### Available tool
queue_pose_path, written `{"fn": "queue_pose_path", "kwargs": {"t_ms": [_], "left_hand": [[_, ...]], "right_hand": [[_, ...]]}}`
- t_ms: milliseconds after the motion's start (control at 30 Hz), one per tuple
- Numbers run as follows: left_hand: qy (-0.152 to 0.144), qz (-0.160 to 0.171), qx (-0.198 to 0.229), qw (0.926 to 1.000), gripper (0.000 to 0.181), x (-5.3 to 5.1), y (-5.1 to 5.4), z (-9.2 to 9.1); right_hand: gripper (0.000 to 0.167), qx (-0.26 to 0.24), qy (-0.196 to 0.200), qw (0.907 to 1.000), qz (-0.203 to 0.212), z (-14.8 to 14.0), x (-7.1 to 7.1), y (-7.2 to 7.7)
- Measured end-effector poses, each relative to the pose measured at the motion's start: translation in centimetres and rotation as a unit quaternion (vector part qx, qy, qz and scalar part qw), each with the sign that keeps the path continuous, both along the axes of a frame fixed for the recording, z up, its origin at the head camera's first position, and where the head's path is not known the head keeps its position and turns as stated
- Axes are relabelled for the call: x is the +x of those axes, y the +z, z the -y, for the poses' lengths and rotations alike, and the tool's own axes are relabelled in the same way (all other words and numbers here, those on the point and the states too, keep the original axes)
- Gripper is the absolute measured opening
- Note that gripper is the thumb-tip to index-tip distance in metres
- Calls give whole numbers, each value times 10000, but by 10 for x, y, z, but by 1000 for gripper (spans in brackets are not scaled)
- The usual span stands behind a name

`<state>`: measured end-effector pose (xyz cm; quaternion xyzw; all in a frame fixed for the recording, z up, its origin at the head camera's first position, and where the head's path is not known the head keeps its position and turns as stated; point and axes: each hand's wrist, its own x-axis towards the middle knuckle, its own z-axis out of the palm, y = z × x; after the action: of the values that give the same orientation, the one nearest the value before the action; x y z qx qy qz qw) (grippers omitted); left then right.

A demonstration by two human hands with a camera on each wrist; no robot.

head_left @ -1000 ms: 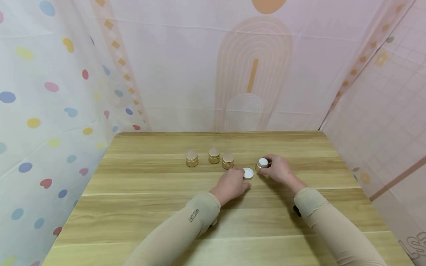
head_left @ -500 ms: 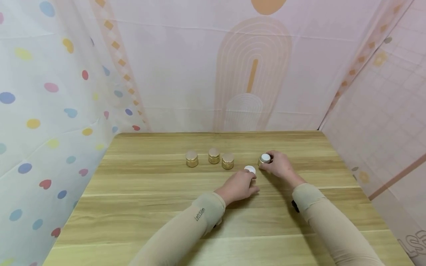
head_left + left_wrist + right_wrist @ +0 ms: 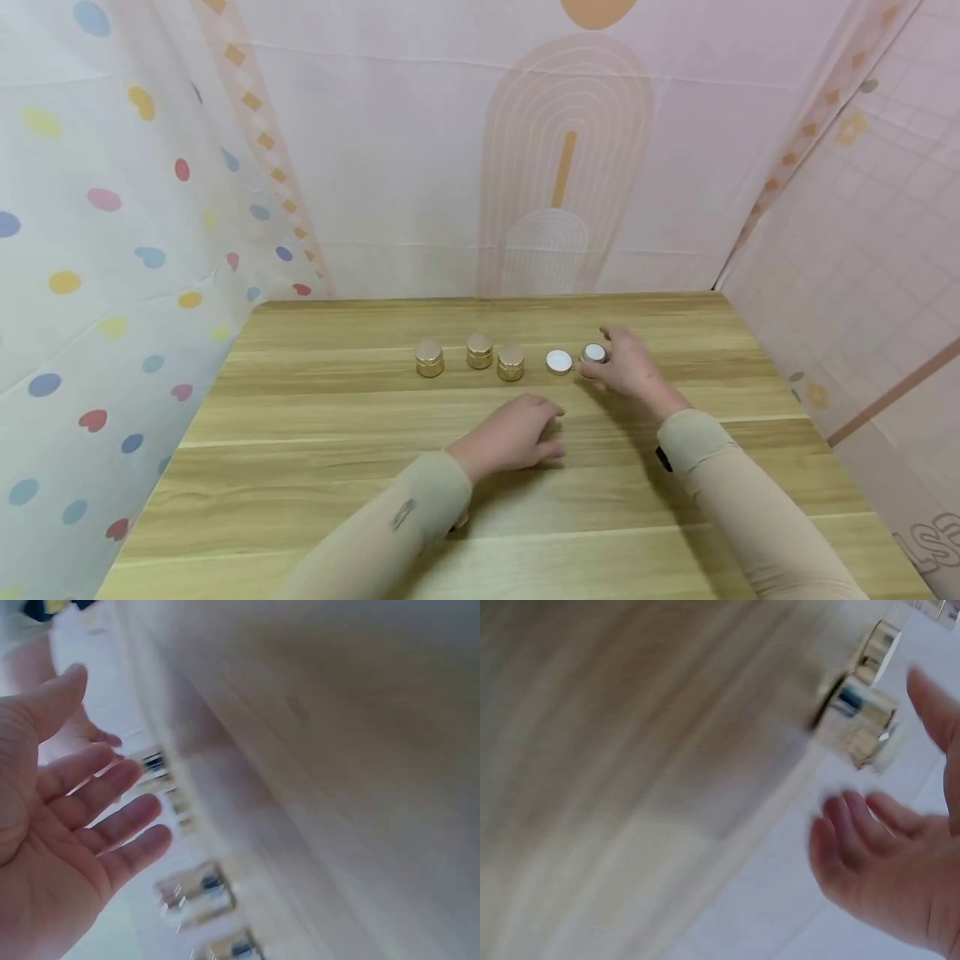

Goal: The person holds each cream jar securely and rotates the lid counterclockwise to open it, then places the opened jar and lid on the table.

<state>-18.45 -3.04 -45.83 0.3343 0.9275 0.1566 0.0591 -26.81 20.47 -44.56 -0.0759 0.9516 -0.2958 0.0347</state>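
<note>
A small gold jar [image 3: 594,357] without its lid, white at its mouth, stands on the wooden table. Just left of it the gold lid [image 3: 558,362] lies with its white inside facing up. Around the jar's right side is my right hand [image 3: 628,367]; the right wrist view shows its thumb and fingers spread, with a gap to the jar [image 3: 855,724]. My left hand [image 3: 512,433] hovers over the table nearer to me, holding nothing. Its fingers are loosely extended in the left wrist view, where the jars are blurred.
Three gold jars with lids on stand in a loose row to the left: a left jar [image 3: 429,359], a middle jar [image 3: 479,352] and a right jar [image 3: 511,364]. Patterned cloth [image 3: 397,167] hangs behind the table [image 3: 300,467] and at both sides.
The lid has been set down beside the jar and let go, and my left hand has drawn back toward me. My right hand has loosened from the jar, which sits slightly farther back.
</note>
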Motion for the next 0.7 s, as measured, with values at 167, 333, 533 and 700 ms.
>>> {"fn": "queue_pose_path", "kwargs": {"t_ms": [167,333,533,700], "left_hand": [[405,412,382,9976,63,37,12,47],[857,685,1042,9885,65,61,20,77],[1001,585,1430,9829,65,78,22,84],[1139,570,1557,9796,65,83,18,82]], "right_hand": [[88,-123,492,9984,-234,37,8,13],[90,-240,841,9956,321,72,9,5],[83,-46,271,9985,469,87,-1,-13],[58,-15,37,9994,340,91,-4,-20]]}}
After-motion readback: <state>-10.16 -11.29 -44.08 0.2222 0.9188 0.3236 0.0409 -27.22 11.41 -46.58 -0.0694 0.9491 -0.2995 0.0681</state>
